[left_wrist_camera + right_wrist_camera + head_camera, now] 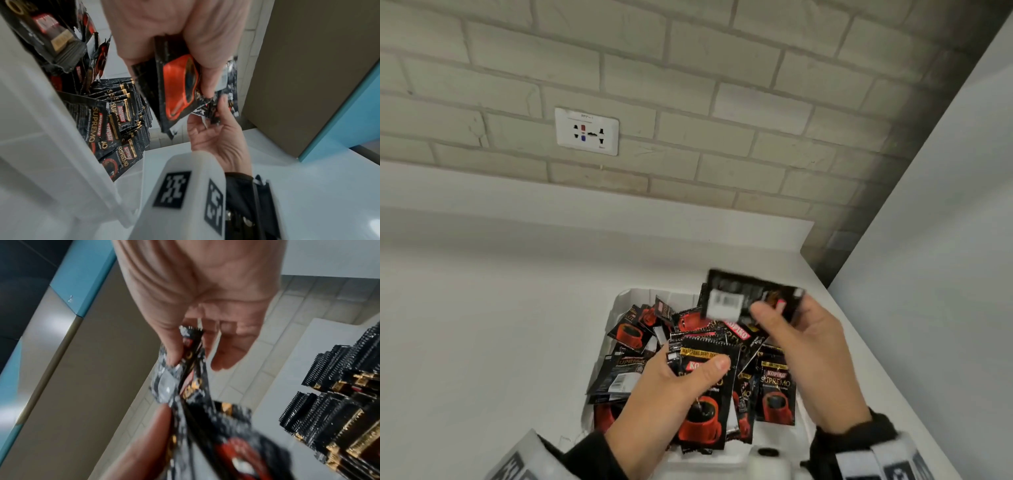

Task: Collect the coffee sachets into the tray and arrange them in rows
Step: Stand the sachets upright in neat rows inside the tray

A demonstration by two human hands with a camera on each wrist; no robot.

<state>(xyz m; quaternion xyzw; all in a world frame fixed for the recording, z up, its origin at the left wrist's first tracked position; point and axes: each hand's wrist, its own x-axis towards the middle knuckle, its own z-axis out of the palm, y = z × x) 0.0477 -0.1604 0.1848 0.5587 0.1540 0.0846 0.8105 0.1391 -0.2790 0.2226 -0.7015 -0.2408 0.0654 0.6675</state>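
So the head view has both hands over the white tray [619, 301], which sits on the white surface [482, 325] near its right edge, by a brick wall with a socket [586, 131]. The tray holds a loose jumble of black-and-red coffee sachets [631, 334] facing every which way.

Left hand [671, 387] comes up from the near side, thumb curled across the front of an upright sachet [709, 397], printed side toward the camera, long axis running near-to-far, red cup at the near end. Looks like more packs are stacked behind it in the same grip, can't count them.

Right hand [801, 346] is raised a bit higher and further back, thumb and fingers pinching a second sachet [750, 294] by its right end. That one shows its back with the white barcode patch, long axis roughly left-to-right, and it's motion-blurred.

What the head cam hides: the left wrist view shows a neat block of sachets [131, 100] standing on edge in the tray, packed face to face, behind the loose ones. The right wrist view picks up those serrated edges too [337, 386], in tidy rows, plus the right hand's thumb pressed on its crinkled pack [185, 369]. It's pretty blurry though.
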